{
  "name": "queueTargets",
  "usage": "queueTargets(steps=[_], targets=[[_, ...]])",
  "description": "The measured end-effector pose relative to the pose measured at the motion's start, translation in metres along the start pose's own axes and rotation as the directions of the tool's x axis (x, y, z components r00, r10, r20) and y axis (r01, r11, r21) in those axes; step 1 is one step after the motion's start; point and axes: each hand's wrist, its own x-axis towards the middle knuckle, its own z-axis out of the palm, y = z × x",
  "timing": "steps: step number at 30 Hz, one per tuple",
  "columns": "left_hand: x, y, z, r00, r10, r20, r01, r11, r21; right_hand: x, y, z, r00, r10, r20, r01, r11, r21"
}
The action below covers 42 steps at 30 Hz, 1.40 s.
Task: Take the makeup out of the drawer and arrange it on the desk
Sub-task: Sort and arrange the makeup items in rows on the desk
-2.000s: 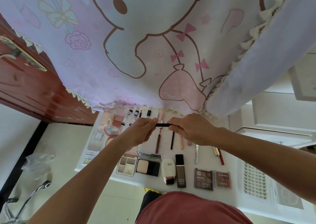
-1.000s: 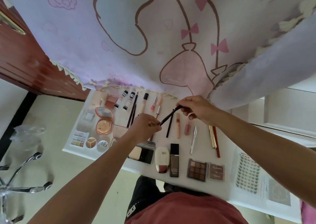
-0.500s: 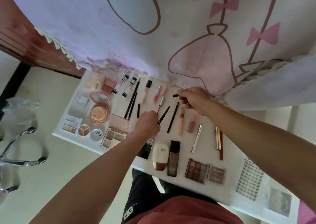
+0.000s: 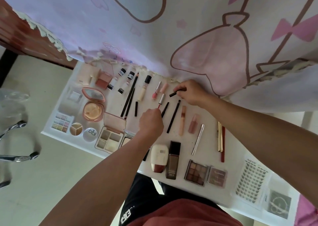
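You are sitting at the white desk point(image 4: 209, 139), with makeup laid out in rows across it. Nearest you, along the front edge, a brown nine-pan eyeshadow palette point(image 4: 196, 172) is lying just beside a dark square foundation bottle point(image 4: 173, 160), and a white tube with a dark red cap point(image 4: 159, 156) is touching the bottle's other side. Further in, your left hand point(image 4: 151, 123) is curling into a fist around the lower end of a thin black pencil point(image 4: 165, 109), whose free end is sticking out past your fingers and pointing away from you; whether it is touching the desk cannot be told. Just to its right, a long black liner stick point(image 4: 173, 116) is lying flat on the desk. Beyond that, your right hand point(image 4: 191, 92) is pinching a short black cap point(image 4: 173, 94) between thumb and fingers, with the cap jutting out to the left, apart from the pencil and above the far row. Behind everything, a pale pink cartoon-printed cloth with a fringed edge point(image 4: 154, 36) is hanging down to the desk's back edge.
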Motion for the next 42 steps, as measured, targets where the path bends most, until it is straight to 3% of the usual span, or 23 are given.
queueTargets(steps=[11,17,26,34,42], targets=[[0.001,-0.008,0.006,1.000,-0.002,-0.028,0.002,1.000,-0.021,0.008,-0.010,-0.003,0.970,0.075,0.231,-0.032,0.982,-0.184],[0.001,-0.013,0.010,1.000,0.008,-0.014,-0.008,0.999,-0.037,0.016,-0.014,0.007,0.993,0.085,0.084,-0.057,0.956,-0.288],[-0.009,-0.015,0.004,1.000,0.002,-0.017,-0.002,0.999,-0.036,0.001,0.001,0.001,0.994,0.093,-0.050,-0.104,0.954,-0.280],[-0.024,-0.017,-0.008,0.998,0.036,-0.057,-0.038,0.999,-0.028,-0.019,0.014,0.011,0.971,0.222,-0.083,-0.237,0.917,-0.319],[-0.044,-0.029,-0.017,0.990,0.041,-0.136,-0.047,0.998,-0.047,-0.015,0.006,0.013,0.930,0.351,-0.108,-0.364,0.920,-0.148]])
